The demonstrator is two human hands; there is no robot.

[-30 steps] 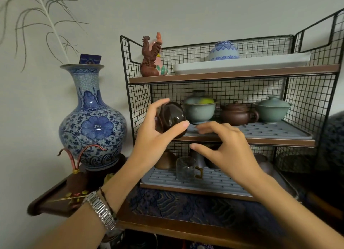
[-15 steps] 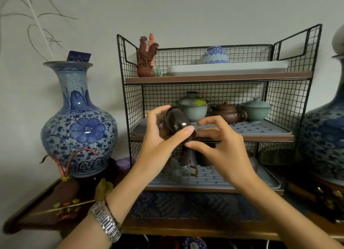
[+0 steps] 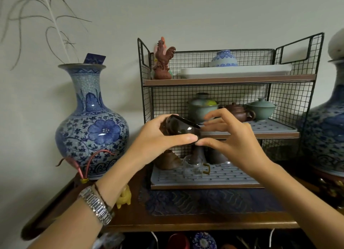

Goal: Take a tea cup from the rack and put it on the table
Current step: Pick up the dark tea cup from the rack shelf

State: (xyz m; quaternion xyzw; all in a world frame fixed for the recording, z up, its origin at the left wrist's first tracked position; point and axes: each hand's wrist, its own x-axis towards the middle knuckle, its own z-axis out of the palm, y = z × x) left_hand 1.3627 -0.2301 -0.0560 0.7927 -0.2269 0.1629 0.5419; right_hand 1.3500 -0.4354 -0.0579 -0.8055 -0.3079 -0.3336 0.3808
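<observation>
A dark brown glazed tea cup (image 3: 181,126) is tilted on its side in the air, in front of the middle shelf of the black wire rack (image 3: 290,103). My left hand (image 3: 160,138) grips it between thumb and fingers. My right hand (image 3: 230,135) is beside it with fingers spread; its thumb and fingertips touch or nearly touch the cup's rim. The wooden table (image 3: 167,219) lies below both hands, with a blue patterned cloth (image 3: 204,200) in front of the rack.
A large blue-and-white vase (image 3: 93,125) stands at the left, another (image 3: 327,129) at the right edge. The rack holds green lidded bowls, a brown teapot (image 3: 240,111), a rooster figure (image 3: 163,60) and, on the bottom tray, a glass cup (image 3: 194,166). A small yellow figurine (image 3: 124,196) sits on the table.
My left hand has drawn the cup out of the rack, toward me and slightly down, tilting it. My right hand rose to meet the cup. The view pulled back and shifted left.
</observation>
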